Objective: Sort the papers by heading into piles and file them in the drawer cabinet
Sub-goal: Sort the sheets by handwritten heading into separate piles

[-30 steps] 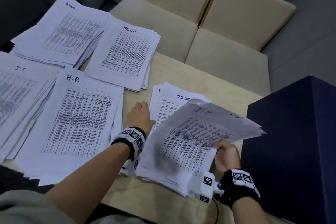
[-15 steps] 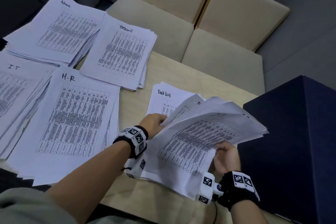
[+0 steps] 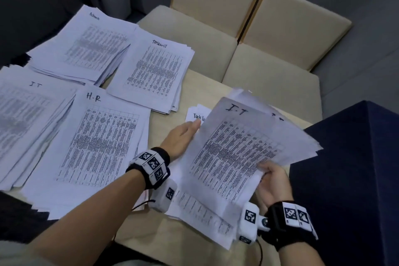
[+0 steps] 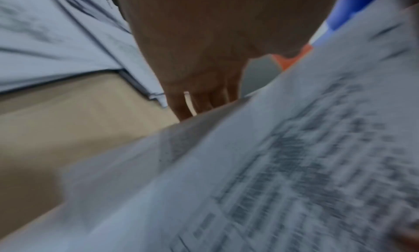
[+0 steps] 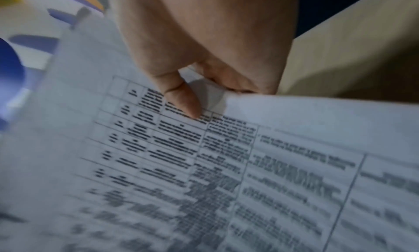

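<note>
My right hand [image 3: 271, 178] pinches the lower right edge of a lifted sheaf of printed sheets [image 3: 237, 153], thumb on top; the top sheet is headed "I.T". The right wrist view shows the thumb [image 5: 181, 96] pressing on the sheaf [image 5: 249, 166]. My left hand [image 3: 184, 135] reaches with straight fingers under the sheaf's left edge and touches a sheet headed "Task List" [image 3: 195, 114] lying on the table. Its fingertips are hidden behind the paper in the left wrist view. Sorted piles lie to the left: Admin [image 3: 86, 45], Tasklist [image 3: 155, 75], IT [image 3: 28, 114], H-R [image 3: 97, 142].
A dark blue cabinet [image 3: 356, 168] stands right beside my right hand. More unsorted sheets [image 3: 207, 218] lie under the sheaf near the table's front edge. Bare wooden tabletop [image 3: 205, 84] shows between the piles. Two beige chairs [image 3: 269, 54] stand beyond the far edge.
My left hand went from resting on the Task List sheet to the sheaf's left edge, and is now stretched flat beneath it. The right hand has tilted the sheaf up, showing the I.T heading.
</note>
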A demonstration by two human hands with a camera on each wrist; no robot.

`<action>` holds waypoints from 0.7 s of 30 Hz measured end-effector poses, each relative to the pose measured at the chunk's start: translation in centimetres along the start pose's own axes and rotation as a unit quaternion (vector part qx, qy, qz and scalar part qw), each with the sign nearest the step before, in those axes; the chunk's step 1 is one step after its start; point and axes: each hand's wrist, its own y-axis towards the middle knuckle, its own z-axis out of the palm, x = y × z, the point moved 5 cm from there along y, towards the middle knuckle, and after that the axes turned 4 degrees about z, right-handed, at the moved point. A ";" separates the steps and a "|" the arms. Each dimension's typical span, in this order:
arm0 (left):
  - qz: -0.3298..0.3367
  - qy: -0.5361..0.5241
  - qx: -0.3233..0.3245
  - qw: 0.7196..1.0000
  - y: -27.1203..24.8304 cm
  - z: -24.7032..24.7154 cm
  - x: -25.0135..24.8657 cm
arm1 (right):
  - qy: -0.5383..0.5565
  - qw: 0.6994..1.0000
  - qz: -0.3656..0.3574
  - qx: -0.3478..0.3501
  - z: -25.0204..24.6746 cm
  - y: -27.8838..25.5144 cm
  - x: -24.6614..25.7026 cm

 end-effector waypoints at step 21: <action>0.035 -0.009 -0.140 0.990 -1.8 -5.6 -1.6 | -0.252 0.912 -0.324 0.005 11.5 -5.1 0.1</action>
